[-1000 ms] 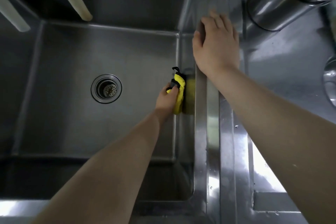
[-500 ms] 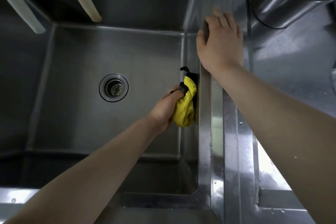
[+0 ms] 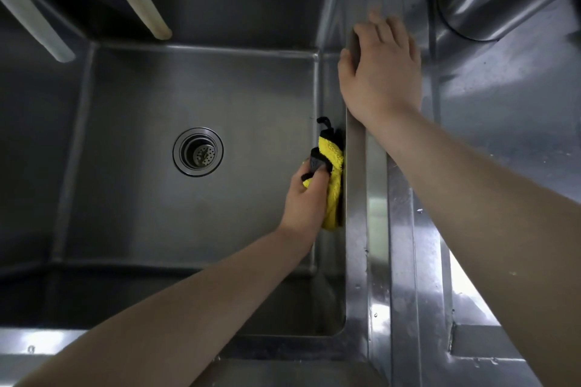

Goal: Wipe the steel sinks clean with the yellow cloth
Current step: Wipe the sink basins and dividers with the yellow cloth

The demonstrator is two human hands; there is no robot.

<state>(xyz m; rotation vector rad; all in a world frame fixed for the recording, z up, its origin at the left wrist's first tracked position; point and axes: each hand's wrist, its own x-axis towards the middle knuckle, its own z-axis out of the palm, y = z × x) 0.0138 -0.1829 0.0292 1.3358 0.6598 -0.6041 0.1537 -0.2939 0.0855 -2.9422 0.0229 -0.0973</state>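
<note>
L hand is gripping yellow cloth bunched vs. sink R wall; soft, light, prob. damp, best held mid-wad; R hand is resting flat on rim.

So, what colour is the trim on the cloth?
Black; the cloth itself is yellow. The head view, the only one, shows it.

Two bare forearms, left hand and right hand ungloved, sleeveless.
</note>
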